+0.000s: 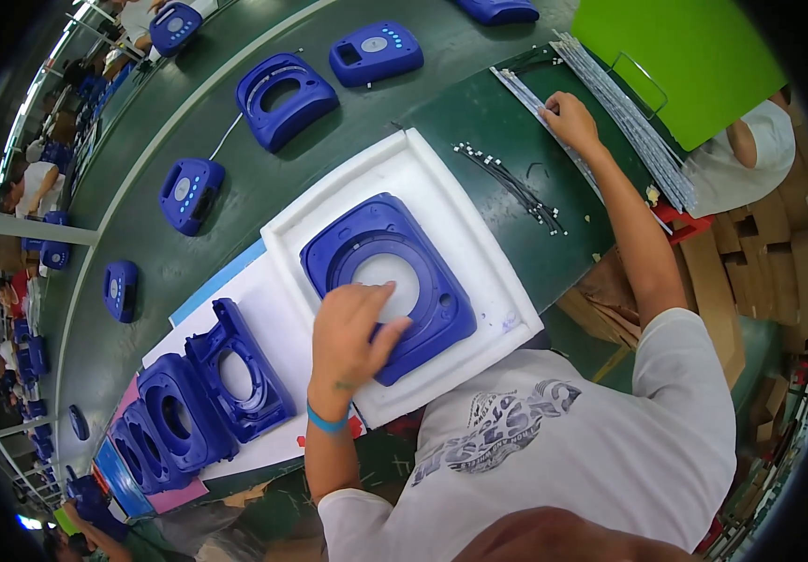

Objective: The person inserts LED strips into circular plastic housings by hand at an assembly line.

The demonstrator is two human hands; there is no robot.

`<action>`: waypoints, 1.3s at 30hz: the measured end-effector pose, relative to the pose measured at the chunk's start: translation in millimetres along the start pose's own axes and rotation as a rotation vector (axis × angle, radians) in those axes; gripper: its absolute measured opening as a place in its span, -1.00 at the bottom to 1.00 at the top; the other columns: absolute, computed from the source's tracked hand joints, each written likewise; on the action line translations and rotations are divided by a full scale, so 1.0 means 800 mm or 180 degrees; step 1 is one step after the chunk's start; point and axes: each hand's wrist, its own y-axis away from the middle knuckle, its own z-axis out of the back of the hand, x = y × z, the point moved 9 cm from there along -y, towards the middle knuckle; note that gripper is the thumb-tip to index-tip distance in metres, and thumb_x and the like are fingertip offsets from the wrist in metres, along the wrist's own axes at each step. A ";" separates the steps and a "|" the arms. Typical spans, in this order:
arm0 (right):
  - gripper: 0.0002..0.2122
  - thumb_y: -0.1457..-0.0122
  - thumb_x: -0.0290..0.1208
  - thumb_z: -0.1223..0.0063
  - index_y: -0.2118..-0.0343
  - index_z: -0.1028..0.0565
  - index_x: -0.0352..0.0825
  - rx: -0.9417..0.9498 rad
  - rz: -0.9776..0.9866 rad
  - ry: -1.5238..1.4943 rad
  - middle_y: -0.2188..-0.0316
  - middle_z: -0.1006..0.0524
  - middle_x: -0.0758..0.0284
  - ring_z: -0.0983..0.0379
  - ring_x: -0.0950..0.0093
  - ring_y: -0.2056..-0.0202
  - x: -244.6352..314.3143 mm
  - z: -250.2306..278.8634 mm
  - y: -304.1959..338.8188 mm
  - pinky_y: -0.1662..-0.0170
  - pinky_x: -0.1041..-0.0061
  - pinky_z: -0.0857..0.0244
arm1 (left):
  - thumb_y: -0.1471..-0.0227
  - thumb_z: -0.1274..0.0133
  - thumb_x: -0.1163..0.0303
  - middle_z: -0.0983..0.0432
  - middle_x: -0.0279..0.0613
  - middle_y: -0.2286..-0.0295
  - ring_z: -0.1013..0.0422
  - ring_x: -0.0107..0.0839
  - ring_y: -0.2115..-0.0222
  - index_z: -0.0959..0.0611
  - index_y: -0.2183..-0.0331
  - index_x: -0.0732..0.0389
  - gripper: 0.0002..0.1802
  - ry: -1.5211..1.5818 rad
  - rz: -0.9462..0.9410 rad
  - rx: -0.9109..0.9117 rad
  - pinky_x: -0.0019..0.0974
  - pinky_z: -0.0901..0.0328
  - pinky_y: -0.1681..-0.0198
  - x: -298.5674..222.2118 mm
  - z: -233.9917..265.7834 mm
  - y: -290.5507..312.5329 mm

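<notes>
A blue plastic housing (pixel 446 296) with a round opening lies in a white foam tray (pixel 390 169) in front of me. My left hand (pixel 352 337) is over its near left side, thumb and fingers apart, with the fingertips by the opening. What the fingers touch underneath is hidden. Farther right, my right hand (pixel 570 124) is stretched out with its fingers pinched at a narrow bundle of long thin grey strips (pixel 524 94). Between the tray and that bundle lie several short black cables with white connectors (pixel 516 192).
More blue housings (pixel 240 375) stand in a row left of the tray. Blue covers (pixel 376 53) sit on the green conveyor (pixel 235 178) beyond. A larger grey strip bundle (pixel 619 117) lies beside a bright green panel (pixel 680 56). Other people work at the sides, near cardboard (pixel 769 272).
</notes>
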 end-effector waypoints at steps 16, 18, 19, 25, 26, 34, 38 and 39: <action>-0.79 -0.24 -0.34 -0.26 0.17 -0.65 -0.36 0.0337 -0.0374 -0.1112 0.31 -0.70 0.20 -0.65 0.30 0.25 -0.033 -0.033 -0.023 0.18 0.28 -0.48 | -0.07 -0.34 0.56 -0.67 -0.13 0.40 -0.55 -0.15 0.37 -0.78 0.35 0.29 -0.95 0.0379 0.0216 -0.0754 -0.16 -0.39 0.27 0.033 0.015 0.027; -0.81 -0.23 -0.37 -0.27 0.18 -0.65 -0.37 0.0692 -0.0708 -0.1396 0.34 -0.68 0.23 -0.63 0.36 0.28 -0.031 -0.037 -0.020 0.22 0.33 -0.47 | -0.07 -0.35 0.56 -0.67 -0.14 0.40 -0.55 -0.15 0.37 -0.78 0.35 0.28 -0.95 0.0370 0.0217 -0.0765 -0.16 -0.39 0.27 0.032 0.016 0.027; -0.81 -0.23 -0.38 -0.29 0.19 -0.64 -0.37 0.0638 -0.0563 -0.1402 0.35 -0.67 0.26 -0.62 0.42 0.29 -0.041 -0.026 -0.025 0.26 0.37 -0.46 | -0.07 -0.35 0.56 -0.67 -0.14 0.40 -0.55 -0.15 0.38 -0.79 0.35 0.28 -0.95 0.0387 0.0176 -0.0761 -0.16 -0.38 0.28 0.031 0.015 0.024; -0.82 -0.28 -0.38 -0.26 0.17 -0.61 -0.37 0.0020 -0.0304 -0.1179 0.36 -0.68 0.26 -0.64 0.40 0.32 -0.015 0.053 -0.010 0.25 0.34 -0.45 | -0.07 -0.35 0.56 -0.68 -0.14 0.40 -0.55 -0.15 0.39 -0.79 0.35 0.28 -0.95 0.0409 0.0169 -0.0774 -0.16 -0.38 0.28 0.032 0.015 0.023; -0.82 -0.30 -0.38 -0.25 0.15 -0.60 -0.37 -0.0326 0.0157 -0.0772 0.36 -0.68 0.25 -0.65 0.38 0.31 0.020 0.084 0.001 0.24 0.33 -0.46 | -0.07 -0.35 0.56 -0.68 -0.14 0.40 -0.55 -0.15 0.39 -0.79 0.35 0.28 -0.95 0.0383 0.0189 -0.0776 -0.16 -0.38 0.28 0.031 0.017 0.025; -0.87 -0.34 -0.48 -0.25 0.09 -0.60 -0.31 0.1981 0.0149 -0.3100 0.42 -0.59 0.46 -0.53 0.69 0.53 0.279 0.101 0.224 0.47 0.63 -0.43 | -0.23 -0.25 0.54 -0.75 -0.01 0.23 -0.66 -0.16 0.16 -0.74 -0.02 0.37 -0.67 0.1247 0.0754 -0.1228 -0.18 -0.50 0.01 0.043 0.039 0.033; -0.85 -0.34 -0.62 -0.24 0.07 -0.57 -0.44 0.2894 0.0558 -0.3478 0.37 -0.66 0.31 -0.64 0.59 0.48 0.379 0.077 0.311 0.42 0.63 -0.47 | -0.34 -0.16 0.52 -0.75 0.03 0.14 -0.65 -0.21 0.09 -0.62 -0.19 0.44 -0.57 0.2082 0.0750 -0.1469 -0.21 -0.48 -0.07 0.008 0.054 0.013; -0.85 -0.34 -0.62 -0.24 0.07 -0.57 -0.44 0.2938 0.0580 -0.3494 0.37 -0.66 0.31 -0.64 0.59 0.48 0.392 0.067 0.321 0.42 0.63 -0.47 | -0.38 -0.11 0.52 -0.74 0.02 0.14 -0.65 -0.25 0.11 -0.61 -0.19 0.47 -0.59 0.2230 0.0849 -0.1490 -0.24 -0.48 -0.05 0.000 0.058 0.010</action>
